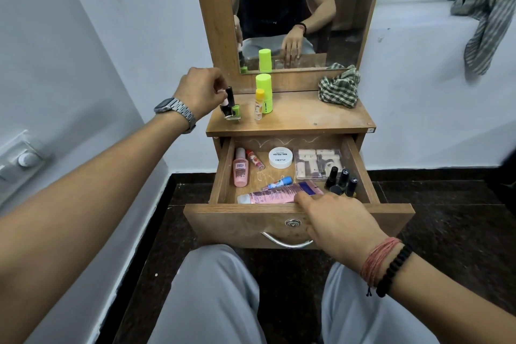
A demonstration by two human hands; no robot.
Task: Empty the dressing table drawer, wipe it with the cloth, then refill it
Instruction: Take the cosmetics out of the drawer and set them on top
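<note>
The wooden drawer [223, 215] stands pulled out. Inside lie a pink bottle [241, 167], a small red tube [255, 159], a white nail polish remover tub [281, 157], a clear box of small bottles [318, 162], three black nail polish bottles [342, 180], a small blue tube [280, 183] and a long pink tube [275, 193]. My right hand [335, 220] rests over the drawer's front edge, fingers touching the pink tube. My left hand [202, 92] pinches the black cap of a pink nail polish bottle [227, 105] standing on the tabletop [301, 117]. The checked cloth [339, 88] sits crumpled at the back right.
A green nail polish bottle [236, 112], a lime green bottle [264, 92] and a small yellow-capped tube [259, 103] stand on the tabletop. A mirror [282, 8] rises behind. Another checked cloth [488, 14] hangs on the right ledge. My knees are below the drawer.
</note>
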